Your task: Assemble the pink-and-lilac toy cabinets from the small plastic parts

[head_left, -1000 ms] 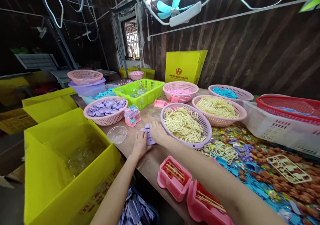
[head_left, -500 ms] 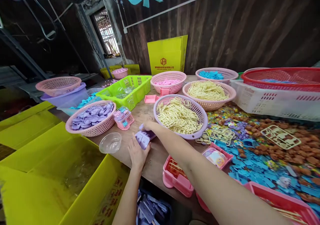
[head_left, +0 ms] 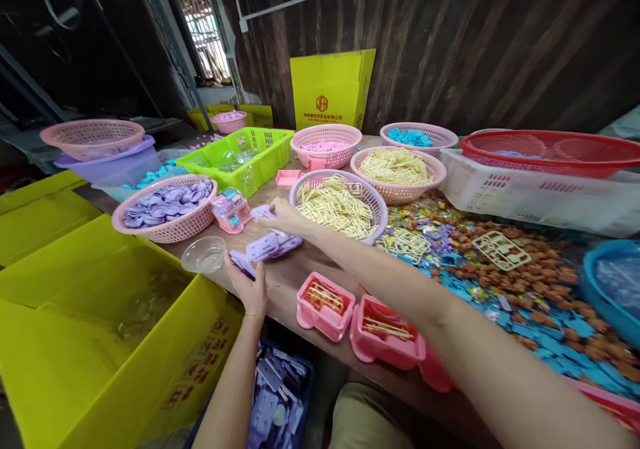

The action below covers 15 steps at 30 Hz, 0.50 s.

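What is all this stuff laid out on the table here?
Purple plates: a few, purple, table edge by both hands.
Clear cup: one, left of them.
Pink cases: at least two, near edge.
Round baskets: several, pink or lilac, across the table.
Green crate: one, far left.
Yellow bins: beside the table, left.
Left hand: on the near purple plates.
Right hand: at the far ones.

Colours everywhere here: lilac plastic pieces (head_left: 273, 244) on the brown wooden counter (head_left: 295, 279), pale yellow frames in a lilac basket (head_left: 373, 202), a lime green crate (head_left: 250, 162), bright yellow bins (head_left: 75, 369), pink trays (head_left: 325, 316), red basket (head_left: 545, 150) on a white crate (head_left: 525, 199).
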Motion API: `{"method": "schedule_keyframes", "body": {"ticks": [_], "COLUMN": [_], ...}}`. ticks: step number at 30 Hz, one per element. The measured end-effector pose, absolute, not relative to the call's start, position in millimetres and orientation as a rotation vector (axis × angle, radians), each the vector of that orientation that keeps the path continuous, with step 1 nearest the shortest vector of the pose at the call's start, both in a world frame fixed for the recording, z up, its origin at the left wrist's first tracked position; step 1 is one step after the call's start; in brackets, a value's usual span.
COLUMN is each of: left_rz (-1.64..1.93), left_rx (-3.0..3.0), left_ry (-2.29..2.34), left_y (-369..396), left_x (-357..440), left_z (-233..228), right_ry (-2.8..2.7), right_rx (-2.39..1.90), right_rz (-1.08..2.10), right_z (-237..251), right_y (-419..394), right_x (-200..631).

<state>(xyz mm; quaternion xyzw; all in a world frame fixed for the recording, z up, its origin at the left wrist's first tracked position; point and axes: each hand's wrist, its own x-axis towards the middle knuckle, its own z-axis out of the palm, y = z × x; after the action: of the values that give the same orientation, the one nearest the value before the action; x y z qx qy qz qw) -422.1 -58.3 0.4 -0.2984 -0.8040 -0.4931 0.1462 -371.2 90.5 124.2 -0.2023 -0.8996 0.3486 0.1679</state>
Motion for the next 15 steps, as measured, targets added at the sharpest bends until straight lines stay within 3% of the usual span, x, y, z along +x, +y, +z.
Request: {"method": "schedule_keyframes", "body": {"ticks": [5,10,15], "left_rz": [-1.235,-0.461,-0.157], "left_rx": [-1.282,-1.514,-1.444], "left_ry": [-2.647,-2.882,-2.938], "left_y": [-63,-49,-36], "left_x": [-388,-339,-311], "left_z": [50,84,88], "right_ry": [-2.947,-3.214,-3.223], "right_rx": [-0.220,-0.192,-0.113], "right_rz": [1.100,0.633,0.438], "right_z": [149,134,106], "right_y": [89,58,36], "right_x": [-233,-134,-104]}}
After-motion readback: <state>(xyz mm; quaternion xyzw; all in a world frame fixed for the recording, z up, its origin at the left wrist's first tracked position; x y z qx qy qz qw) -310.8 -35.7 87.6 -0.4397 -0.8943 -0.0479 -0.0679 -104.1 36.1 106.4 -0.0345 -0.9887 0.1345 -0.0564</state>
